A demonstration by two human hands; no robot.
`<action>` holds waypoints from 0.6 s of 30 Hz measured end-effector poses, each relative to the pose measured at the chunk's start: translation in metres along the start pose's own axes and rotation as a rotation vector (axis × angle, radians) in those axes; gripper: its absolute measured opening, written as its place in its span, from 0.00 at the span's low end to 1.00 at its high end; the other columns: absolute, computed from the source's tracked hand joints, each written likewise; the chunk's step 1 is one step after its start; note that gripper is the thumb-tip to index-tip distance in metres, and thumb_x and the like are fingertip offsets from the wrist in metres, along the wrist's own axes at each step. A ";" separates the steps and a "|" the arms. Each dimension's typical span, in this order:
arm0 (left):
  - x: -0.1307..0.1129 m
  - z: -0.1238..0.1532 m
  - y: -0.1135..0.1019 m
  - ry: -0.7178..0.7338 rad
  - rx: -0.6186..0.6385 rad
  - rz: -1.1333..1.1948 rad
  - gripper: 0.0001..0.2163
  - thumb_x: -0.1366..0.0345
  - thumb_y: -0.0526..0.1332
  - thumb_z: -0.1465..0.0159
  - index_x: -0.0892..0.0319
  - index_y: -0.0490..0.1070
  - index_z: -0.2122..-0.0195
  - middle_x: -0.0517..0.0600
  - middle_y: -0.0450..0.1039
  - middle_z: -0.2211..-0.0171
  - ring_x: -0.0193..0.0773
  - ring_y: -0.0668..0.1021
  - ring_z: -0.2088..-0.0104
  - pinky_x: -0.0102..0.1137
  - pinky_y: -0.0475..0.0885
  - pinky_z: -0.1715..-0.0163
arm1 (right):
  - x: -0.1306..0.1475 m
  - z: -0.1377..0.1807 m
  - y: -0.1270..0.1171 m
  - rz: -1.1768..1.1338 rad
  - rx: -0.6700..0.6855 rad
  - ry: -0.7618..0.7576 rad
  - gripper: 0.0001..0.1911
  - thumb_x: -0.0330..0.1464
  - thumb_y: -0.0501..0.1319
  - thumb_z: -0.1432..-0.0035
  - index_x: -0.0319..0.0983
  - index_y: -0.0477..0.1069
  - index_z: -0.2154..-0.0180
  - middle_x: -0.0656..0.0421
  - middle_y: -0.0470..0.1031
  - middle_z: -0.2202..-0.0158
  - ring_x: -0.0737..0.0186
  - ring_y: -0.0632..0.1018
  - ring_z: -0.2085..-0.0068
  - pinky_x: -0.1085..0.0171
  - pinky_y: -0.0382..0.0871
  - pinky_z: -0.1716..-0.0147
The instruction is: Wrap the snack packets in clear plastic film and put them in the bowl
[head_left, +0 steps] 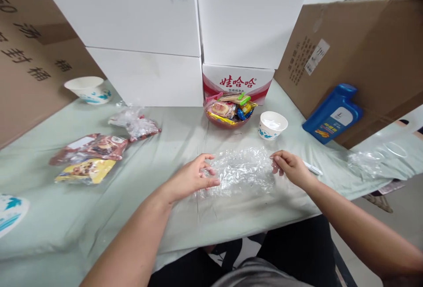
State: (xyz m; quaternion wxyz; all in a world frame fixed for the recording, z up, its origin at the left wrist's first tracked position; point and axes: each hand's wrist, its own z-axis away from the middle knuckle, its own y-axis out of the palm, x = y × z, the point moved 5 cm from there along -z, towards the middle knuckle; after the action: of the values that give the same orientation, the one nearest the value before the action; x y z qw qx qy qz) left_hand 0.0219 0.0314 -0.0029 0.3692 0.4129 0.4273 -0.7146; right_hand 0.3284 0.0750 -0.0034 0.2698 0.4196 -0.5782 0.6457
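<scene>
A crumpled clear plastic bag (243,172) lies on the pale green tablecloth (148,168) in front of me. My left hand (194,177) grips its left edge with the fingers curled round the plastic. At the bag's right edge, my right hand (289,166) pinches the film between closed fingers. Both forearms reach in from the bottom of the view. The bag looks empty.
A bowl of wrapped snacks (229,111) and a white paper cup (272,125) stand behind the bag. Snack packets (89,155) lie at left, a second cup (88,90) beyond them. A blue bottle (332,113) leans on a cardboard box (357,49). White boxes (148,36) line the back.
</scene>
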 end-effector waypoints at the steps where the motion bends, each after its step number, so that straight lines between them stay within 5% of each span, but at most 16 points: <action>1: 0.001 -0.003 -0.001 0.021 -0.047 0.010 0.33 0.57 0.69 0.51 0.56 0.59 0.45 0.50 0.73 0.60 0.33 0.76 0.73 0.31 0.72 0.72 | -0.001 -0.008 0.004 0.011 -0.001 0.014 0.19 0.48 0.54 0.40 0.39 0.69 0.62 0.60 0.72 0.75 0.63 0.76 0.76 0.65 0.69 0.79; 8: 0.014 -0.020 -0.020 0.056 -0.499 -0.215 0.15 0.64 0.57 0.41 0.56 0.65 0.53 0.45 0.75 0.70 0.35 0.77 0.74 0.32 0.71 0.65 | -0.012 -0.047 0.014 0.342 0.009 0.051 0.14 0.40 0.49 0.37 0.42 0.71 0.62 0.62 0.76 0.76 0.62 0.78 0.75 0.66 0.68 0.74; 12: 0.015 -0.024 -0.024 0.019 -0.598 -0.385 0.14 0.64 0.57 0.39 0.55 0.67 0.52 0.48 0.78 0.65 0.39 0.80 0.67 0.33 0.71 0.61 | -0.009 -0.058 0.018 0.640 -0.013 -0.006 0.14 0.38 0.50 0.36 0.41 0.73 0.60 0.60 0.78 0.73 0.59 0.79 0.69 0.65 0.68 0.67; 18: 0.011 -0.027 -0.024 -0.089 -0.614 -0.661 0.09 0.62 0.54 0.35 0.54 0.71 0.58 0.51 0.79 0.63 0.45 0.80 0.60 0.33 0.69 0.61 | -0.006 -0.068 0.023 0.761 -0.012 -0.009 0.13 0.37 0.53 0.37 0.41 0.74 0.59 0.56 0.80 0.66 0.57 0.78 0.64 0.64 0.64 0.67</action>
State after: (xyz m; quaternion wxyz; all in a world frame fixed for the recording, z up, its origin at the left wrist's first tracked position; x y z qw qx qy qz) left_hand 0.0043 0.0629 -0.0136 0.2445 0.0943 0.7120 -0.6514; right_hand 0.2964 0.1382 -0.0192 0.0107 0.1762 -0.6976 0.6945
